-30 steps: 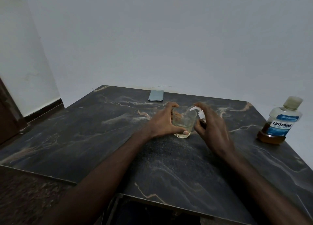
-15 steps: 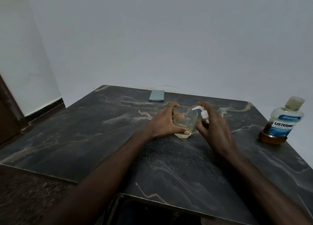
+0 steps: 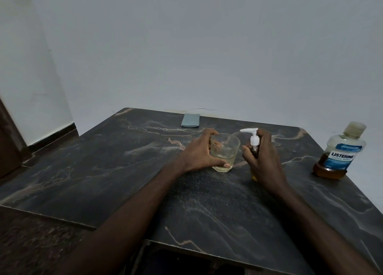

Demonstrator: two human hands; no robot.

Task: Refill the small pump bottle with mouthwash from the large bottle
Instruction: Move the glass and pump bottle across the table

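Head: glass [image 3: 224,153] (pale liquid), pump bottle [image 3: 254,141]

The large bottle [image 3: 340,150] carries a blue label reading "LISTERINE" with "COOL MINT" beneath it (the smaller print is too blurred to read).

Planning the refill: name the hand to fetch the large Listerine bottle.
Right, probably: the large bottle stands nearer the right hand, though that hand grips the pump bottle; the left hand holds the glass.
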